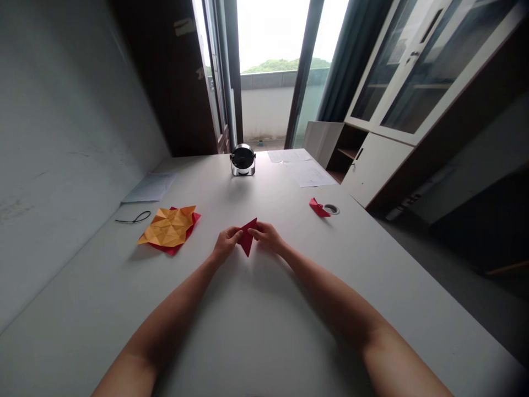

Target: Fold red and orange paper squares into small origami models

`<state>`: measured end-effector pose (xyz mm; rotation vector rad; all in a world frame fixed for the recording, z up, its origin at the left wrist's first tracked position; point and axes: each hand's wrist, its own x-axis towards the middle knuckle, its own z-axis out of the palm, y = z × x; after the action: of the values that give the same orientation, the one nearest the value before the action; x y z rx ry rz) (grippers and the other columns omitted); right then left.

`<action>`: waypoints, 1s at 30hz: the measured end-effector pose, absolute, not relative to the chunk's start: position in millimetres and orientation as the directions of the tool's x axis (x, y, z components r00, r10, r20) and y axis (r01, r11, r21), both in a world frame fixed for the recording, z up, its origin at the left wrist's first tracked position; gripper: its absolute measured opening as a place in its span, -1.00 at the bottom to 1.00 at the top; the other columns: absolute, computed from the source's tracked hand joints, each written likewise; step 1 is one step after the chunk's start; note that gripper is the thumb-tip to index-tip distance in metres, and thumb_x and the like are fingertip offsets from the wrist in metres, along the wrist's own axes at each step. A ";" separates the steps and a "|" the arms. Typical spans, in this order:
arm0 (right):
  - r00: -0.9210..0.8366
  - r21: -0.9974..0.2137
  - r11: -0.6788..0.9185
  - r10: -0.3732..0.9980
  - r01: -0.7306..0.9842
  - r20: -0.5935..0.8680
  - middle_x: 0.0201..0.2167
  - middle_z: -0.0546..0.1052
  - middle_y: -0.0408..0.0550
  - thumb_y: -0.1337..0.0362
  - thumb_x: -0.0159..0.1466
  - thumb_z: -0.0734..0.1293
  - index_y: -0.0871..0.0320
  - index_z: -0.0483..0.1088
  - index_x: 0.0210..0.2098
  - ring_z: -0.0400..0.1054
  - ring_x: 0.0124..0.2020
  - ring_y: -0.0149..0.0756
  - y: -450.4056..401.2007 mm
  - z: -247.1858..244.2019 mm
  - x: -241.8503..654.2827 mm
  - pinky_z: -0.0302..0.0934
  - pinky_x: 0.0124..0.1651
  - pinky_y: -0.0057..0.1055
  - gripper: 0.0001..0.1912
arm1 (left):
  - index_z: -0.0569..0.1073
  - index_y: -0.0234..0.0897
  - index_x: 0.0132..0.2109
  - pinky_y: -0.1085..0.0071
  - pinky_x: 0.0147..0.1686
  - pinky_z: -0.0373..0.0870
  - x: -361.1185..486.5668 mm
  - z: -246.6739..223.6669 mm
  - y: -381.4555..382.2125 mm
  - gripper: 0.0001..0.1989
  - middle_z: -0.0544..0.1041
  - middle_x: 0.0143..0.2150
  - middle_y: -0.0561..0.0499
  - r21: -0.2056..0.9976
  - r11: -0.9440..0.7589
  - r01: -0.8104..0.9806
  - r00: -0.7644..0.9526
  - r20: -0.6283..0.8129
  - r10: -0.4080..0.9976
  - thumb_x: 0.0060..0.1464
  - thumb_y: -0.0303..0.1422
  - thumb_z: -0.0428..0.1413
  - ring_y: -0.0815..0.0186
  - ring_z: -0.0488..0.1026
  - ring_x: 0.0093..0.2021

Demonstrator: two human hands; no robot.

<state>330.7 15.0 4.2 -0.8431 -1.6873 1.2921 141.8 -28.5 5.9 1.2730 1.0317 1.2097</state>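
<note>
A folded red paper (248, 238) with pointed corners is held between my two hands, a little above the white table (256, 320). My left hand (227, 242) pinches its left edge, thumb on the near face. On the other side my right hand (265, 235) grips the right edge in the same way. One point of the paper aims down towards me and another up to the right. The fingers behind the paper are partly hidden.
Creased orange paper (169, 226) lies over red paper (174, 251) at left, near a black cord (139, 218). A small folded red piece (318, 208) sits beside a tape roll (332, 209) at right. A round black device (243, 159) and paper sheets (311, 172) are further back.
</note>
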 end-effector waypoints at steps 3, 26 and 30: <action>-0.490 -0.968 0.246 0.851 0.055 0.189 -0.56 0.38 -0.17 -0.08 0.19 0.35 0.21 0.44 -0.33 0.19 -0.53 -0.42 14.0 1.4 329.5 0.07 -0.46 -0.47 -0.57 | 0.55 -0.36 -0.12 0.35 -0.22 0.43 141.2 8.5 -29.0 -0.61 0.61 -0.23 -0.10 0.995 -0.077 -0.061 0.167 0.086 0.982 0.06 -0.12 0.23 0.23 0.52 -0.26; -0.464 -0.962 0.273 0.854 0.011 0.237 -0.58 0.41 -0.13 -0.17 0.27 0.26 0.16 0.34 -0.50 0.27 -0.51 -0.37 9.3 19.8 334.1 0.17 -0.38 -0.44 -0.49 | 0.39 -0.32 -0.16 0.43 -0.42 0.30 139.7 0.5 -24.0 -0.66 0.50 -0.45 0.00 0.989 -0.038 -0.146 0.167 0.062 0.984 0.22 -0.09 0.05 0.36 0.41 -0.48; -0.536 -0.970 0.242 0.818 -0.007 0.208 -0.51 0.47 -0.10 -0.13 0.25 0.30 0.18 0.39 -0.43 0.32 -0.46 -0.35 2.5 23.5 332.1 0.23 -0.33 -0.42 -0.53 | 0.39 -0.31 -0.19 0.43 -0.40 0.30 139.0 0.2 -24.0 -0.68 0.50 -0.43 0.00 0.984 -0.024 -0.177 0.178 0.056 0.982 0.21 -0.10 0.07 0.36 0.41 -0.47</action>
<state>332.1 2.5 23.5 -0.7501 -1.7598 1.3802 139.0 -24.0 0.2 1.1897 0.9278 1.1806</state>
